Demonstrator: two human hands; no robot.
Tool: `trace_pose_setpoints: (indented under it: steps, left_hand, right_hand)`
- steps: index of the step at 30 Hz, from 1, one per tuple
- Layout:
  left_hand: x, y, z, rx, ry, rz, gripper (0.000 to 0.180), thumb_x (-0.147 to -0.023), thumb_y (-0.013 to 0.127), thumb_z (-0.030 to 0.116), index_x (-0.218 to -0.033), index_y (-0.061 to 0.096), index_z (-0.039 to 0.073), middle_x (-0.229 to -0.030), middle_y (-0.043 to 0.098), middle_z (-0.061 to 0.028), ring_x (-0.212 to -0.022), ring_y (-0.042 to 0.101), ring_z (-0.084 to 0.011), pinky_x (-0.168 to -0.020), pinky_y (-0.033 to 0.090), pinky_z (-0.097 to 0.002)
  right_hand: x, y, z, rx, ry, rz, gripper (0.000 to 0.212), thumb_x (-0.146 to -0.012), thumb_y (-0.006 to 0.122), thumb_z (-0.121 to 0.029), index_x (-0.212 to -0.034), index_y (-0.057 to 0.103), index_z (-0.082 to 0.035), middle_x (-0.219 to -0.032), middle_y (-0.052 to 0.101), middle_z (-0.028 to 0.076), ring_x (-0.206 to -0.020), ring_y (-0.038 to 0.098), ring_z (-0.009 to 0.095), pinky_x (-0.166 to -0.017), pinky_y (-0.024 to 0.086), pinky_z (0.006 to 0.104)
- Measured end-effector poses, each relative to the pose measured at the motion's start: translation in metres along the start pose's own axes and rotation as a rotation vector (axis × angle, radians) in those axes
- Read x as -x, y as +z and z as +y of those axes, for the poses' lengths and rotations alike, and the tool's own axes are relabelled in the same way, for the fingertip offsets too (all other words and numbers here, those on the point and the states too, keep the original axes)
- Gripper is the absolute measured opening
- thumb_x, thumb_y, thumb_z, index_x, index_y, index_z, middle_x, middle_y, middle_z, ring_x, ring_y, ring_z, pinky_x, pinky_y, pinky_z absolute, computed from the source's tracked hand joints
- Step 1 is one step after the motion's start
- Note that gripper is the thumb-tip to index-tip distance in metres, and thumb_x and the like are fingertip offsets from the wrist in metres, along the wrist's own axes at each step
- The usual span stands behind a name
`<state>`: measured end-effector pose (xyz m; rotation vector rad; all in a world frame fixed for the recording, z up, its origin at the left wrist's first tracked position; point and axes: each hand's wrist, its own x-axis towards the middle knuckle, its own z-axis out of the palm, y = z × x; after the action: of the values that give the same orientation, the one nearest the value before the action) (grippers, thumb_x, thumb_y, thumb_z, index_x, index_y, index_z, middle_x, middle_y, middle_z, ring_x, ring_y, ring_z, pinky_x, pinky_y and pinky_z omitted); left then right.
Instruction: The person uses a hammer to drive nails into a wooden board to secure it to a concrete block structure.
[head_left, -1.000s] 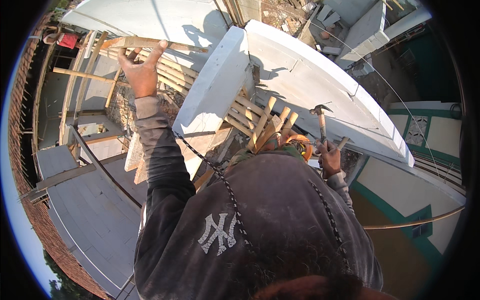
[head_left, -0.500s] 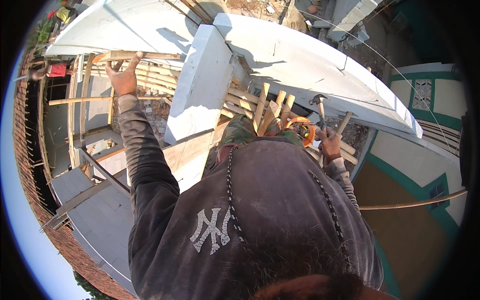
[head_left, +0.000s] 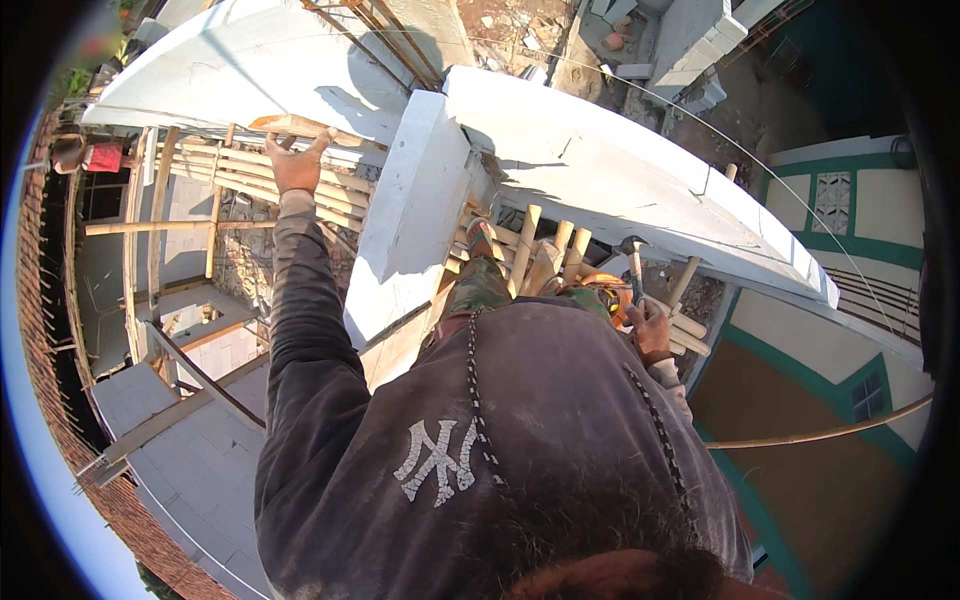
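Note:
At the upper left, my left arm is stretched out and my left hand (head_left: pixel 297 170) is closed on a wooden board (head_left: pixel 352 140). The board lies against the side of a pale block wall (head_left: pixel 240 75), above a row of bamboo poles. On the right, my right hand (head_left: pixel 652 332) grips a claw hammer (head_left: pixel 635 262) by its handle, with the metal head up. Close beside that hand is an orange round object (head_left: pixel 608 290), partly hidden by my body. My lower fingers on the left hand are partly hidden by the board.
A white pillar (head_left: pixel 405 215) stands between my arms, joined to a long pale wall (head_left: pixel 620 160) with wires sticking out. Bamboo poles (head_left: pixel 524 245) and wood pieces lie around my feet. Rebar (head_left: pixel 385 40) rises at the top. Another person (head_left: pixel 100 157) in red is at far left.
My left hand and the board have shifted right and a little down in the picture, as the view moved. The right hand still holds the hammer, now slightly lower.

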<state>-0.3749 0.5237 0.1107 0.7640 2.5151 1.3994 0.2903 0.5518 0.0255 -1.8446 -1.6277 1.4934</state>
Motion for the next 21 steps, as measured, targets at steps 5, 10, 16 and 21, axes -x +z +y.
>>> trace_pose_setpoints:
  steps: [5, 10, 16, 21]
  left_hand:
    - [-0.031, 0.041, -0.045, 0.004, -0.088, -0.098, 0.127, -0.069, 0.099, 0.033, -0.158, 0.019, -0.009, -0.144, 0.051, -0.0289, -0.13, 0.057, -0.0328, -0.101, 0.054, -0.0392]
    - [-0.039, 0.076, -0.103, -0.026, -0.164, -0.159, 0.127, -0.069, 0.098, 0.033, -0.16, 0.019, -0.006, -0.147, 0.053, -0.0254, -0.135, 0.056, -0.0346, -0.106, 0.051, -0.0413]
    - [-0.05, 0.116, -0.119, -0.033, -0.177, -0.266, 0.12, -0.067, 0.097, 0.038, -0.16, 0.026, 0.007, -0.144, 0.06, -0.0181, -0.134, 0.059, -0.0339, -0.109, 0.049, -0.0412]
    - [-0.065, 0.148, -0.136, -0.052, -0.221, -0.35, 0.117, -0.065, 0.098, 0.037, -0.157, 0.03, 0.008, -0.144, 0.059, -0.0197, -0.131, 0.059, -0.0395, -0.107, 0.05, -0.0451]
  right_hand:
    - [-0.013, 0.025, -0.074, 0.03, -0.005, -0.057, 0.036, -0.095, 0.07, -0.026, -0.073, 0.05, -0.005, -0.063, 0.057, 0.004, -0.049, 0.047, 0.011, -0.047, 0.038, 0.0315]
    - [-0.043, 0.052, -0.167, 0.183, -0.038, -0.199, 0.034, -0.097, 0.069, -0.024, -0.076, 0.048, -0.008, -0.067, 0.06, 0.004, -0.05, 0.048, 0.009, -0.048, 0.039, 0.0286]
    - [-0.085, 0.081, -0.236, 0.35, -0.2, -0.192, 0.019, -0.095, 0.071, -0.017, -0.096, 0.062, 0.001, -0.067, 0.055, 0.002, -0.057, 0.048, 0.009, -0.054, 0.041, 0.0294]
    - [-0.108, 0.126, -0.321, 0.498, -0.219, -0.305, 0.025, -0.096, 0.069, -0.015, -0.113, 0.066, 0.003, -0.075, 0.058, 0.005, -0.069, 0.053, 0.012, -0.064, 0.046, 0.0309]
